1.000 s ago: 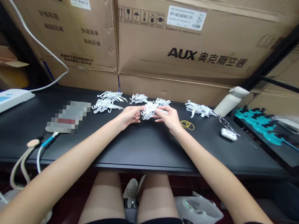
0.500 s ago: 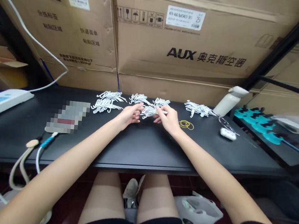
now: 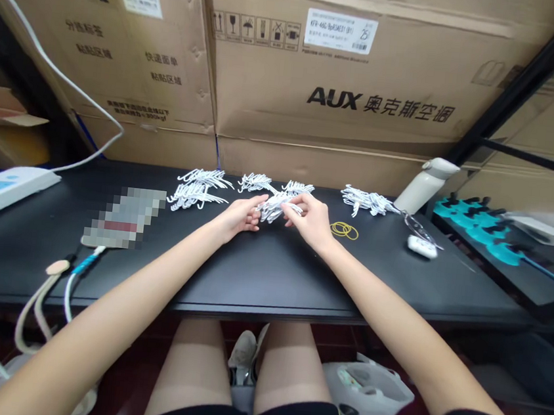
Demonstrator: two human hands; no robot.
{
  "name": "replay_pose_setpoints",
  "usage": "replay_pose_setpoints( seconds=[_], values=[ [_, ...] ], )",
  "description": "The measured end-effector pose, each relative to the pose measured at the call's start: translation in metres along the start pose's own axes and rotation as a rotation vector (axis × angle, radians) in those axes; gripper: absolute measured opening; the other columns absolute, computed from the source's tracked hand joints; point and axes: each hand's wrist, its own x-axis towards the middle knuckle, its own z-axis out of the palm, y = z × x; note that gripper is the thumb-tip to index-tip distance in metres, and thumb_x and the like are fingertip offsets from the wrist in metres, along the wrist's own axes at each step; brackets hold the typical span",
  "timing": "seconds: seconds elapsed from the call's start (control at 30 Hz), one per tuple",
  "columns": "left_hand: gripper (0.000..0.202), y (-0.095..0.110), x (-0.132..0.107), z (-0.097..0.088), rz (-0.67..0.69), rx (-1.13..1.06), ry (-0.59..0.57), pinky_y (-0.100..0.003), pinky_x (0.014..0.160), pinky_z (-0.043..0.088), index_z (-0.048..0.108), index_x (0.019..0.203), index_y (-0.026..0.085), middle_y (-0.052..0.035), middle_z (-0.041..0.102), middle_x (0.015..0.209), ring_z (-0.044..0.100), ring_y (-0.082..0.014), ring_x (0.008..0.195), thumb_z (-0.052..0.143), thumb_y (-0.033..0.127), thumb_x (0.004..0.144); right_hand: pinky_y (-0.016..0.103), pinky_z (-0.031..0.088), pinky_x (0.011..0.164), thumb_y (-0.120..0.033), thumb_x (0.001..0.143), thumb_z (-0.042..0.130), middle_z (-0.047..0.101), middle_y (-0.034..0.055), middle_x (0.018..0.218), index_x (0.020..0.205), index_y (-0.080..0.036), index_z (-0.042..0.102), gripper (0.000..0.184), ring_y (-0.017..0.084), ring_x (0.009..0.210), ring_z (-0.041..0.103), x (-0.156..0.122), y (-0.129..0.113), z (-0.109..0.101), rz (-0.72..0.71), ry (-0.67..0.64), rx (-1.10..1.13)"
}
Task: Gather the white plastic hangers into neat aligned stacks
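Between my hands, just above the black table (image 3: 250,277), is a loose bundle of thin white hooks (image 3: 272,211) with curved ends. My right hand (image 3: 308,216) pinches its right side between thumb and fingers. My left hand (image 3: 243,218) has its fingers curled round the left end of the same bundle; the fingertips are partly hidden. Similar piles of white hooks lie behind: one pair at the left (image 3: 194,193), one behind my left hand (image 3: 256,182), one behind my right hand (image 3: 299,189). A larger pile (image 3: 366,202) lies to the right. Yellow rubber bands (image 3: 344,230) rest near my right wrist.
A white bottle (image 3: 425,187), glasses (image 3: 420,229) and a small white case (image 3: 422,247) stand at the right. At the left are a blurred-out phone (image 3: 125,218) with a cable and a white power strip (image 3: 5,195). Large cardboard boxes (image 3: 267,114) form the back wall.
The hooks between my hands have spread into a looser, wider bunch, and my right fingers have shifted slightly over them. My left hand stays nearly in place.
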Motion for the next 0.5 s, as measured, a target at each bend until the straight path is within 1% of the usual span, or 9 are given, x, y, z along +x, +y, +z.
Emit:
replay_pose_setpoints(
  seconds=[0.1, 0.23, 0.37, 0.5],
  values=[
    [0.034, -0.0008, 0.0006, -0.0004, 0.005, 0.007, -0.006, -0.019, 0.046, 0.045, 0.057, 0.074, 0.016, 0.0079, 0.039, 0.048, 0.037, -0.0058, 0.041, 0.073, 0.046, 0.070, 0.033, 0.055, 0.056, -0.043, 0.079, 0.066, 0.067, 0.0014, 0.067, 0.082, -0.022, 0.057, 0.023, 0.019, 0.053, 0.066, -0.0009, 0.0000, 0.0014, -0.017, 0.001, 0.001],
    [0.036, -0.0035, 0.0035, -0.0020, 0.010, 0.019, -0.015, -0.020, 0.047, 0.046, 0.058, 0.075, 0.016, 0.0076, 0.041, 0.048, 0.038, -0.0063, 0.041, 0.073, 0.048, 0.070, 0.031, 0.055, 0.055, -0.042, 0.080, 0.064, 0.066, 0.0005, 0.069, 0.090, -0.022, 0.057, 0.024, 0.018, 0.055, 0.066, -0.0012, 0.0007, 0.0024, -0.030, 0.005, 0.014],
    [0.037, -0.0041, 0.0042, -0.0025, 0.004, 0.032, -0.022, -0.020, 0.047, 0.046, 0.055, 0.070, 0.016, 0.0070, 0.041, 0.048, 0.038, -0.0064, 0.041, 0.071, 0.050, 0.071, 0.031, 0.056, 0.056, -0.043, 0.080, 0.064, 0.065, 0.0011, 0.071, 0.088, -0.023, 0.059, 0.023, 0.019, 0.062, 0.067, -0.0011, 0.0010, 0.0024, -0.037, -0.002, 0.014],
    [0.037, -0.0029, 0.0027, -0.0020, 0.004, 0.040, -0.026, -0.020, 0.047, 0.045, 0.055, 0.068, 0.016, 0.0067, 0.041, 0.048, 0.038, -0.0065, 0.041, 0.070, 0.050, 0.071, 0.031, 0.056, 0.056, -0.042, 0.080, 0.063, 0.065, 0.0011, 0.071, 0.087, -0.023, 0.060, 0.021, 0.018, 0.061, 0.065, -0.0014, 0.0000, 0.0023, -0.035, -0.001, 0.008]
  ],
)
